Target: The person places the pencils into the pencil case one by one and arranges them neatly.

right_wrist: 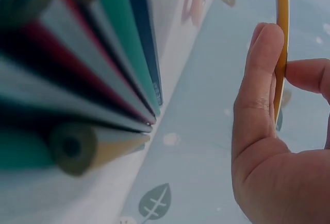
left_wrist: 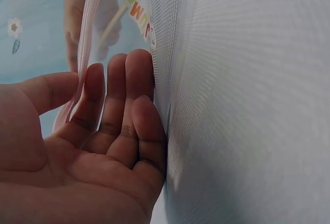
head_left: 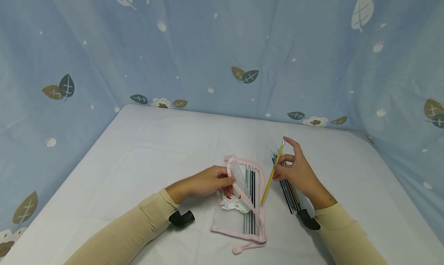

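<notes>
Yellow pencil (head_left: 270, 184) held beside a mesh pouch (head_left: 229, 220)

The see-through, pink-trimmed pouch lies on the white table (head_left: 166, 141). At its upper left, the left hand (head_left: 209, 181) pinches the pink edge between thumb and index finger, its other fingers loosely bent. Just right of the pouch, the right hand (head_left: 295, 171) grips the yellow pencil, index finger stretched to the whitish upper end. The pencil slants, its lower end by the pouch's right trim; whether they touch cannot be told. Inside the pouch, along its right side, several pencils (head_left: 253, 195) lie side by side. Farther right of the pouch lies a bunch of loose pencils (head_left: 287, 193). Below the pouch's bottom edge sits a pink zipper pull (head_left: 237, 250).
</notes>
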Motion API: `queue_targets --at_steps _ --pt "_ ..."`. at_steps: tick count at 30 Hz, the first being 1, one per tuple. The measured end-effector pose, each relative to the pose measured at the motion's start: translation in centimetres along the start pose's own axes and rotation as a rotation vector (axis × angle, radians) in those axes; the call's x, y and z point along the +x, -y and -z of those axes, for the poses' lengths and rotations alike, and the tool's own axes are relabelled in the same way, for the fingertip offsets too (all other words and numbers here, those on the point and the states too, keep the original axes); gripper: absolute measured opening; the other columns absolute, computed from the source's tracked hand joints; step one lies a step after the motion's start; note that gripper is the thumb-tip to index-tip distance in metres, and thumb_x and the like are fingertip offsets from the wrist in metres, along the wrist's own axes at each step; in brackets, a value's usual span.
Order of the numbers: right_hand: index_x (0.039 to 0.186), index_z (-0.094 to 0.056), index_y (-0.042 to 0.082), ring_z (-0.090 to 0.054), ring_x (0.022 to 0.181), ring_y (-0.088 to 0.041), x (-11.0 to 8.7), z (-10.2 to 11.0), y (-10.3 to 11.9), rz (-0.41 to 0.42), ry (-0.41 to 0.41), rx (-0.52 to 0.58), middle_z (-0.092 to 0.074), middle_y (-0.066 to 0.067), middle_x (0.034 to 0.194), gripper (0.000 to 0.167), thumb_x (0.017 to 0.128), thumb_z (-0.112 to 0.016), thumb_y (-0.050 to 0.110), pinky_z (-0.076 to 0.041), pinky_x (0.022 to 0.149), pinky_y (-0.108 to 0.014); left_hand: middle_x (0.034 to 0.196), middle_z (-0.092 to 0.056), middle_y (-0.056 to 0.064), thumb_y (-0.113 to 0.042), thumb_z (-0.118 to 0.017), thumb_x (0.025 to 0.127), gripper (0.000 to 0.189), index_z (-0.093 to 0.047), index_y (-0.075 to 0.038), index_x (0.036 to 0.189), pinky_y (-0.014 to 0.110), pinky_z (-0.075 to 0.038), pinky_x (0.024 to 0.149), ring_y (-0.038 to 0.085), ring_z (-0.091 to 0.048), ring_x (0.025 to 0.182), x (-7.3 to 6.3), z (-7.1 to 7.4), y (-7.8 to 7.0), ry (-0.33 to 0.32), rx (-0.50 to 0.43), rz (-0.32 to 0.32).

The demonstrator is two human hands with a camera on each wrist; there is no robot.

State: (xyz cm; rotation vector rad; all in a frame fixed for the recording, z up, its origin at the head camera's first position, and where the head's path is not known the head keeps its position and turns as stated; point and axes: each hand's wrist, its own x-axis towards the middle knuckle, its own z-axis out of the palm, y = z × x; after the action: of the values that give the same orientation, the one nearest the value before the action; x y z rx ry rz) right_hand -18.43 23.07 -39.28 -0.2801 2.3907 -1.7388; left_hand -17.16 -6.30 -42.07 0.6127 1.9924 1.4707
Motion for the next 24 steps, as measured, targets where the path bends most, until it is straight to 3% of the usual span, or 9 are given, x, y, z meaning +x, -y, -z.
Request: queue_targets --at_steps 4,13,24 --pt "0.159 -0.003 0.025 -0.072 0.071 -0.024 -0.1 -0.4 -0.1 -0.014 0.011 -0.016 -0.055 -0.019 0.100 0.096 0.089 -0.063 -0.006 -0.062 0.065 -0.041 0.090 -0.070 0.005 -0.024 -0.051 0.105 0.026 -0.065 -0.003 0.099 0.028 -0.053 0.077 0.013 -0.067 0.081 0.1 0.0 0.0 0.001 -0.005 0.011" --pt "0.159 -0.005 0.025 -0.072 0.072 -0.034 -0.2 -1.1 -0.4 -0.031 0.057 -0.101 -0.060 -0.024 0.103 0.095 0.091 -0.066 0.000 -0.060 0.063 -0.041 0.089 -0.071 0.005 -0.023 -0.051 0.105 0.027 -0.064 0.000 0.101 0.027 -0.050 0.075 0.012 -0.067 0.079 0.1 0.2 0.0 0.007 -0.067 0.013" --pt "0.159 -0.006 0.021 -0.072 0.072 -0.032 -0.3 -1.5 -0.5 -0.035 0.071 -0.146 -0.063 -0.022 0.102 0.095 0.090 -0.069 0.003 -0.059 0.061 -0.041 0.089 -0.071 0.006 -0.018 -0.051 0.105 0.024 -0.062 0.002 0.102 0.026 -0.053 0.075 0.012 -0.068 0.079 0.1 0.2 0.1 0.011 -0.102 0.001"
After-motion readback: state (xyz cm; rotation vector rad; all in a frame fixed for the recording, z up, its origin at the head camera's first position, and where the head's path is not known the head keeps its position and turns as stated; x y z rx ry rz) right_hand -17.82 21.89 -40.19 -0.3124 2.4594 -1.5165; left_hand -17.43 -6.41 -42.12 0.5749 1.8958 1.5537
